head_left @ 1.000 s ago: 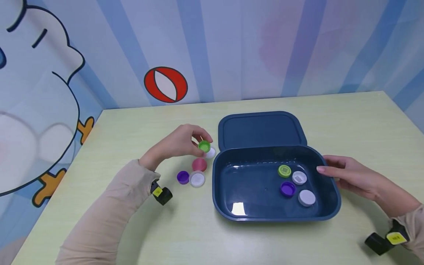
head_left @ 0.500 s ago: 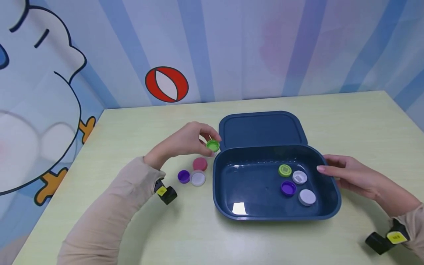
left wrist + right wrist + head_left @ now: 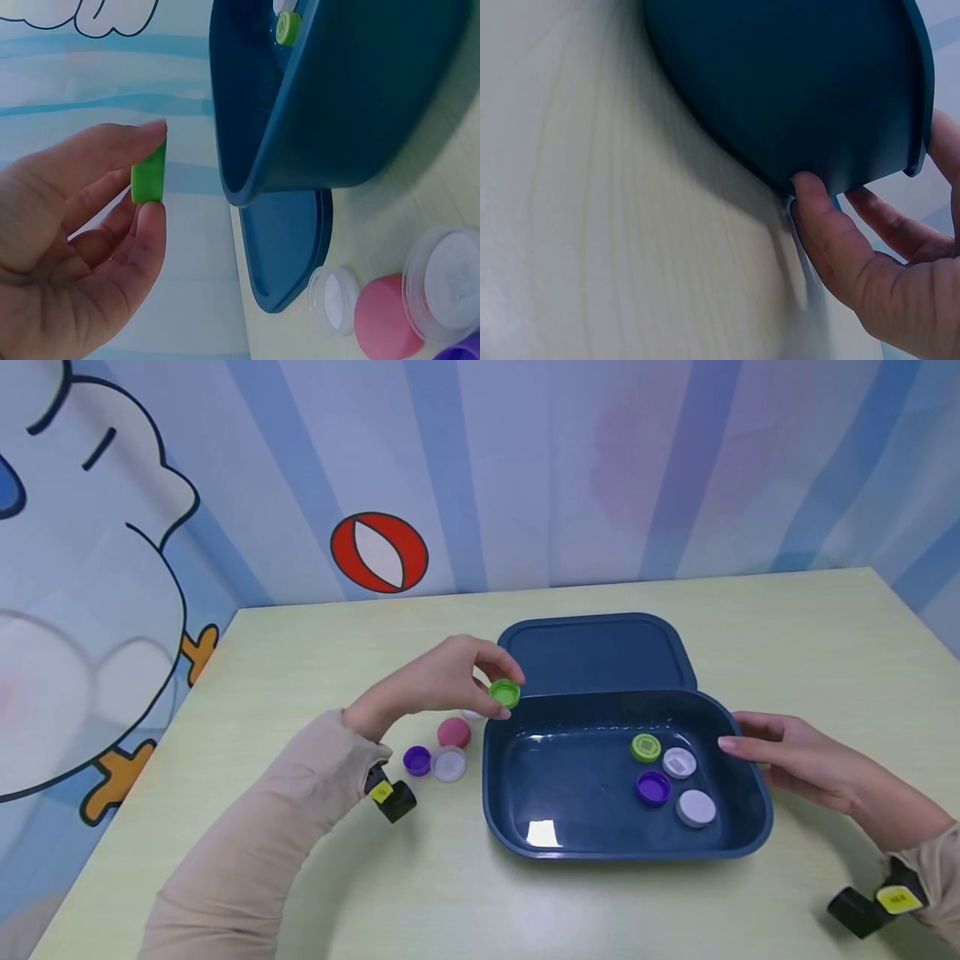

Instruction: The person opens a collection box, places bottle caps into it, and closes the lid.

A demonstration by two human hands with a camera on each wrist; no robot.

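My left hand [image 3: 450, 681] pinches a green plastic cap [image 3: 505, 694] between thumb and fingertips, just over the near-left back corner of the dark blue box [image 3: 570, 853]. In the left wrist view the green cap [image 3: 149, 174] is held edge-on, up off the table. At the box's right end my right hand [image 3: 806, 764] grips the wall, thumb over the rim and fingers outside. Inside the box lie another green cap [image 3: 645, 747], a purple cap [image 3: 653, 787] and two white caps, one [image 3: 695, 808] nearer the front.
Left of the box, on the table, are a pink cap [image 3: 453, 732], a purple one [image 3: 417, 761] and a whitish one [image 3: 449, 764]. Another white one [image 3: 472, 715] is partly hidden by my left hand. Behind the box lies its blue lid [image 3: 600, 652].
My left hand has moved right with the green cap, from above the loose caps to the box's left rim. My right hand and the box have stayed put.
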